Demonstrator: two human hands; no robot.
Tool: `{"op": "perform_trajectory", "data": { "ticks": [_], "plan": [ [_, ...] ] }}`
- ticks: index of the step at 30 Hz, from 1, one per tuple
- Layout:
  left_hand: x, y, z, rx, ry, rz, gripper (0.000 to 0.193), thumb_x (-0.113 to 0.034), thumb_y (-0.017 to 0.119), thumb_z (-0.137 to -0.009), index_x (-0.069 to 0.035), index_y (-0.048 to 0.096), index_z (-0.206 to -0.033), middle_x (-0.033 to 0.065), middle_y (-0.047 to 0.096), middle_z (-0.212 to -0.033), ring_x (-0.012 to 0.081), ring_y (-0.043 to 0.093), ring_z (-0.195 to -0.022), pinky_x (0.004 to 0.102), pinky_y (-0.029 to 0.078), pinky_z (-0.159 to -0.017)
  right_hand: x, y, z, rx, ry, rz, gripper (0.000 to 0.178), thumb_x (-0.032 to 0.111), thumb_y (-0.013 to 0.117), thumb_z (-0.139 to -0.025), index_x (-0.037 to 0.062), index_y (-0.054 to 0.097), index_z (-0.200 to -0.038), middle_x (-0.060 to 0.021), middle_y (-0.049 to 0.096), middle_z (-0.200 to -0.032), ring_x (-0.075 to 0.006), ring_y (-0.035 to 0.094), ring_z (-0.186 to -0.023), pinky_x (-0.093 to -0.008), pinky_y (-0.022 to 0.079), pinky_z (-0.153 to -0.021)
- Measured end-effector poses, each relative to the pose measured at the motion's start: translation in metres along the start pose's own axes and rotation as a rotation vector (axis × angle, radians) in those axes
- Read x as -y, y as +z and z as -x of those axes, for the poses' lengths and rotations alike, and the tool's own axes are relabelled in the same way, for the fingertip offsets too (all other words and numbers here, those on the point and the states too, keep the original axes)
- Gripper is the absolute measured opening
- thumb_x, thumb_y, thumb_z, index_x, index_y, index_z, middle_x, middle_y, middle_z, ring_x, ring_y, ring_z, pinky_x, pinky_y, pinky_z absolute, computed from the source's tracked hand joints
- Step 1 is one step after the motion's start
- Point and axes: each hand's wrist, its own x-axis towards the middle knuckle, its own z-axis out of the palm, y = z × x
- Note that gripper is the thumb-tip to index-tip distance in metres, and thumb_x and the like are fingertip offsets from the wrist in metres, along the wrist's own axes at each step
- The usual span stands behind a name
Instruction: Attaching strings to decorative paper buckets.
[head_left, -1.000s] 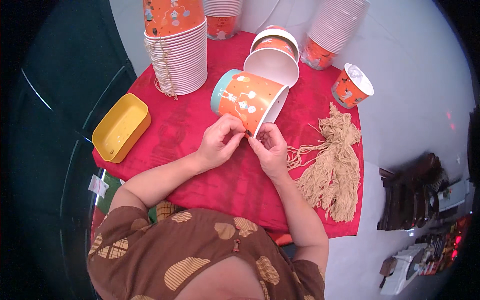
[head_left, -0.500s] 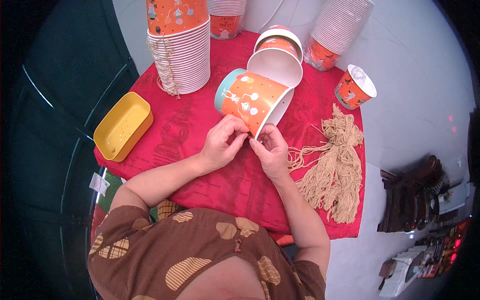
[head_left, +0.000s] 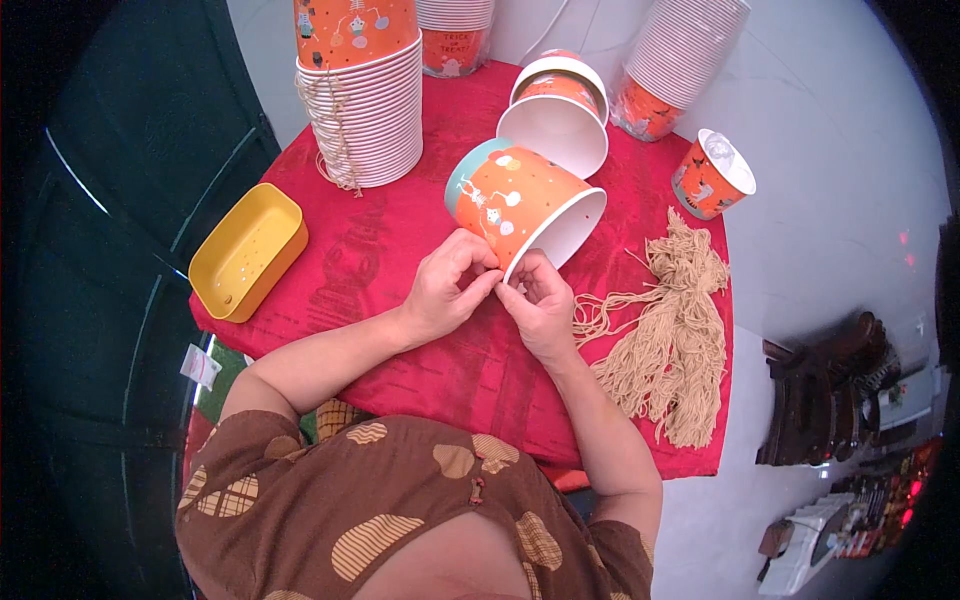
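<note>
An orange paper bucket [head_left: 520, 203] with a teal base lies on its side on the red tablecloth [head_left: 390, 240], its white mouth turned to the right. My left hand [head_left: 452, 283] and my right hand [head_left: 538, 300] meet at the bucket's lower rim, fingertips pinched together there. What they pinch is too small to make out; it may be a strand of string. A bundle of tan string [head_left: 672, 335] lies just right of my right hand, with loose strands reaching toward it.
A tall stack of white-rimmed buckets [head_left: 362, 95] stands at the back left. Two nested buckets [head_left: 556, 115] lie behind the held one. Another stack [head_left: 675, 65] leans at the back right, a small orange cup [head_left: 712, 174] beside it. A yellow tray [head_left: 247, 251] sits at the table's left edge.
Both hands stay pinched at the bucket's rim. The fingers shifted only slightly.
</note>
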Motion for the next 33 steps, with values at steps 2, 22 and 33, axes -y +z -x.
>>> {"op": "perform_trajectory", "data": {
  "ticks": [2, 22, 33],
  "plan": [
    [0.0004, -0.0007, 0.0009, 0.002, -0.007, 0.000, 0.017, 0.006, 0.068, -0.078, 0.001, 0.057, -0.090, 0.0106, 0.058, -0.089, 0.0216, 0.061, -0.074, 0.0306, 0.050, -0.061, -0.0039, 0.0007, 0.0000, -0.002, -0.045, 0.029, 0.017, -0.002, 0.066, -0.081, 0.0029, 0.054, -0.091, 0.0018, 0.051, -0.084, -0.0059, 0.049, -0.073, -0.0204, 0.042, -0.065],
    [0.0017, 0.0007, 0.0010, 0.004, 0.021, -0.041, 0.017, 0.006, 0.067, -0.077, 0.000, 0.055, -0.088, 0.0106, 0.057, -0.086, 0.0214, 0.059, -0.073, 0.0302, 0.050, -0.060, -0.0032, 0.0025, 0.0003, -0.011, -0.053, 0.112, 0.017, -0.003, 0.065, -0.080, 0.0027, 0.053, -0.091, 0.0005, 0.051, -0.082, -0.0074, 0.051, -0.073, -0.0223, 0.044, -0.065],
    [0.0068, 0.0027, 0.0030, -0.022, 0.037, -0.076, 0.019, 0.008, 0.065, -0.074, -0.001, 0.054, -0.086, 0.0104, 0.056, -0.084, 0.0219, 0.058, -0.071, 0.0308, 0.047, -0.058, 0.0004, 0.0041, 0.0016, -0.021, -0.041, 0.140, 0.018, -0.003, 0.066, -0.080, 0.0025, 0.053, -0.091, -0.0002, 0.051, -0.081, -0.0084, 0.051, -0.073, -0.0233, 0.044, -0.066]
  ]
}}
